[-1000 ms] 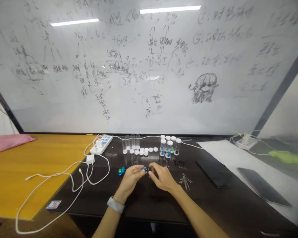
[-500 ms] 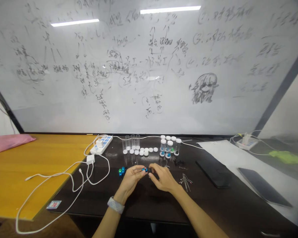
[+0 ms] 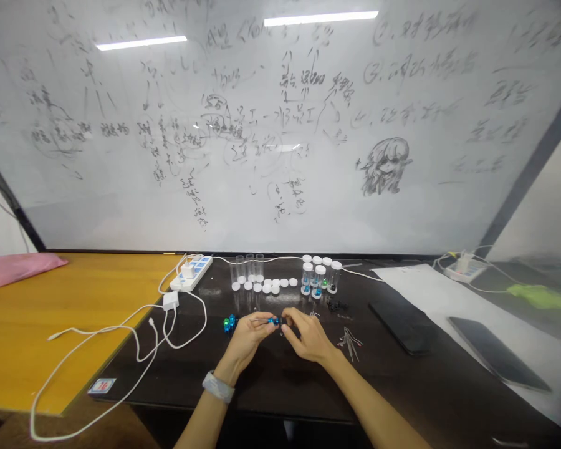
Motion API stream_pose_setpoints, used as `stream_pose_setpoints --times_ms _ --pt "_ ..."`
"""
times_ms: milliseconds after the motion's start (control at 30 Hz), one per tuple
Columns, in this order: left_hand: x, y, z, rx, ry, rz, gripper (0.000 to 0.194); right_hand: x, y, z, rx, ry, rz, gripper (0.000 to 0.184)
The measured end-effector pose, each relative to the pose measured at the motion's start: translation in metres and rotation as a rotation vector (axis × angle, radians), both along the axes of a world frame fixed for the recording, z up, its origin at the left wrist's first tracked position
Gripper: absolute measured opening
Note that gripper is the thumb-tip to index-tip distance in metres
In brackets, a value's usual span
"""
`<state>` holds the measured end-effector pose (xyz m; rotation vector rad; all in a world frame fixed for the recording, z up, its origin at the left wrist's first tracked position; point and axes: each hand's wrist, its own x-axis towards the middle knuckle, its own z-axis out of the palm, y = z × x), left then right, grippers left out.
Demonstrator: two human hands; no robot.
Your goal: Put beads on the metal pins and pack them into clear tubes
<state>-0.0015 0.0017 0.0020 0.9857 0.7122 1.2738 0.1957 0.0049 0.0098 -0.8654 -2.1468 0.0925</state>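
Observation:
My left hand (image 3: 251,332) is closed, pinching a small shiny blue piece (image 3: 273,321) with a thin metal rod running back along the fingers. At the blue piece's right end, my right hand (image 3: 307,337) has its thumb and forefinger closed around a small dark bit, too small to make out. Left of the hands lie shiny blue and green balls (image 3: 229,323). To the right are thin metal pins (image 3: 350,343) with small coloured ends, and a cluster of small black pieces (image 3: 337,305).
Clear tubes (image 3: 249,268) stand at the back beside loose white caps (image 3: 275,289). Capped tubes (image 3: 320,274) hold blue and green pieces. A black phone-like slab (image 3: 401,327) lies right, another dark device (image 3: 498,352) on white paper. White cables (image 3: 135,337) and a power strip (image 3: 191,273) lie left.
Both hands stay almost in place. The blue piece and its rod have turned slightly, so more of the rod shows. The right fingers have shifted a little.

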Motion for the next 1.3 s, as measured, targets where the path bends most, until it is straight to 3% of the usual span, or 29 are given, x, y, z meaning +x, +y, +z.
stream_pose_setpoints --times_ms 133,267,433,600,733,833,1000,1133,1300 --pt "0.001 -0.001 0.001 0.009 0.005 -0.003 0.033 -0.004 0.003 -0.005 0.027 -0.016 0.01 0.018" --pt "0.001 -0.002 0.002 0.02 0.025 -0.013 0.032 -0.007 0.007 -0.011 0.007 -0.015 0.014 0.034" --pt "0.0 -0.001 0.001 0.034 0.023 0.005 0.031 0.0 0.003 -0.005 -0.028 0.013 0.011 0.015" --pt "0.001 -0.002 0.003 0.034 0.012 -0.01 0.03 -0.004 0.002 -0.004 -0.02 -0.046 0.046 0.016" --pt "0.001 -0.002 0.002 0.043 0.024 -0.016 0.029 -0.005 0.004 -0.006 -0.035 -0.025 0.025 0.029" --pt "0.001 -0.001 0.001 0.047 0.026 0.003 0.029 -0.001 0.003 -0.005 -0.031 -0.002 -0.005 0.017" --pt "0.001 -0.001 0.001 0.046 0.029 -0.005 0.03 -0.004 0.002 -0.005 0.009 -0.062 0.016 0.016" --pt "0.001 -0.002 0.002 0.051 0.032 -0.019 0.03 -0.006 0.005 -0.009 -0.028 -0.052 0.015 0.032" --pt "0.001 -0.001 0.001 0.055 0.03 0.0 0.029 -0.002 0.001 -0.005 -0.035 -0.021 0.004 0.016"
